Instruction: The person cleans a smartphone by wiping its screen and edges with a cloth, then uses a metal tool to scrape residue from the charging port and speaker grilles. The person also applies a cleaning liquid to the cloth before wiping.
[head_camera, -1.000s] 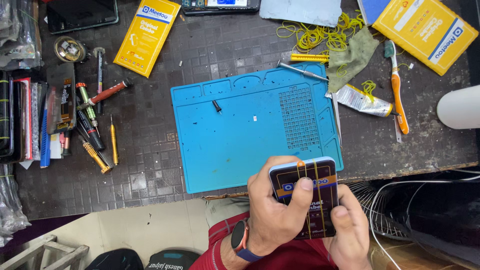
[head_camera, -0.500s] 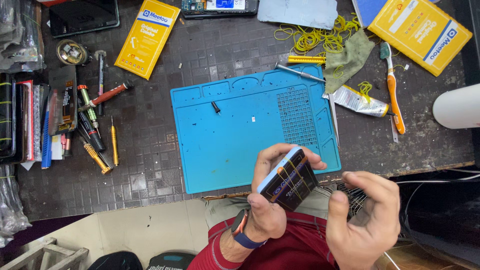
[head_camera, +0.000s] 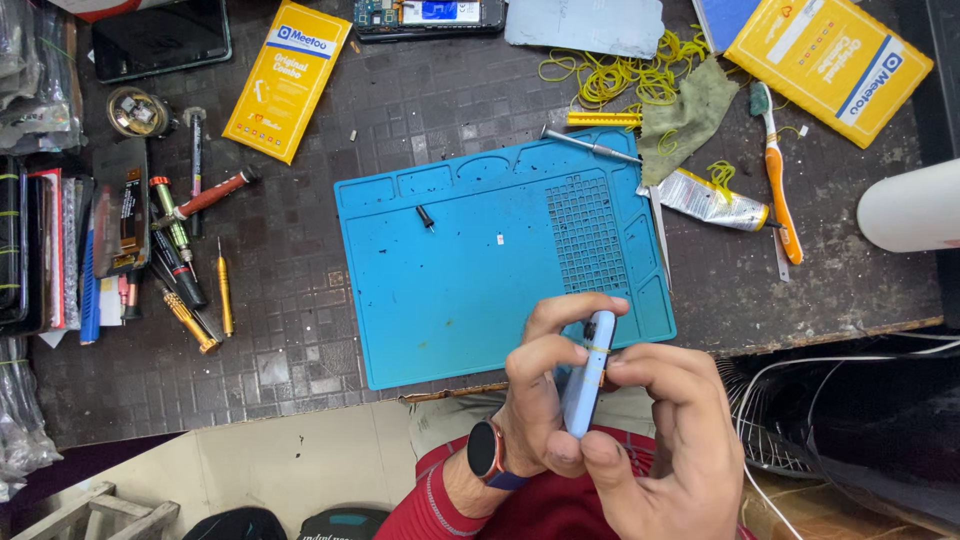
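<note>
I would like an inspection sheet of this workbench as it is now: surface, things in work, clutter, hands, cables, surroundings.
Surface: dark tiled-pattern bench; blue work mat in the middle.
Things in work: light blue phone, seen edge-on, with yellow rubber bands around it, held above the mat's near edge.
Clutter: screwdrivers at left; two yellow boxes; toothbrush; glue tube; green cloth; loose rubber bands.
Hands: left hand, with wristwatch, and right hand both grip the phone.
Cables: white cable at right.
Surroundings: wire basket below the bench edge.
</note>
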